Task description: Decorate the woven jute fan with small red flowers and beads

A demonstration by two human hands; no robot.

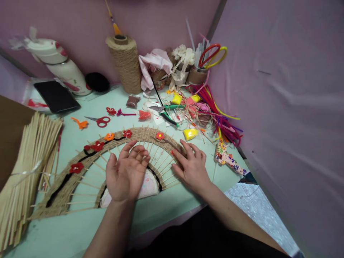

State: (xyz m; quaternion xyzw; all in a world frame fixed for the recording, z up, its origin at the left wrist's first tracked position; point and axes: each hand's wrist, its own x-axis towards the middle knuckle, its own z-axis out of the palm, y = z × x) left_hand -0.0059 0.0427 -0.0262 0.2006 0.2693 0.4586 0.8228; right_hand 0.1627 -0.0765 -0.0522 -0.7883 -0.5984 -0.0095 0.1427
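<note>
A large woven fan [145,134] of twine on thin sticks lies on the pale green table. Black and brown branch lines run along its band, with red flowers [76,167], an orange flower [109,137] and a red flower with a yellow centre [159,135]. My left hand [127,172] is palm up above the fan's middle, its fingers loosely curled and apart, holding nothing. My right hand [191,164] rests palm down on the right part of the band, fingers spread, beside a small red piece [172,152]. What lies under its palm is hidden.
Bundled wooden sticks [20,179] lie left. Behind the fan are red scissors [102,122], green-handled pruners [165,113], yellow clay packets [190,134] and colourful pipe cleaners [228,130]. A twine spool [125,64], bottle [64,71] and phone [56,96] stand or lie farther back. A glue gun [228,159] lies right.
</note>
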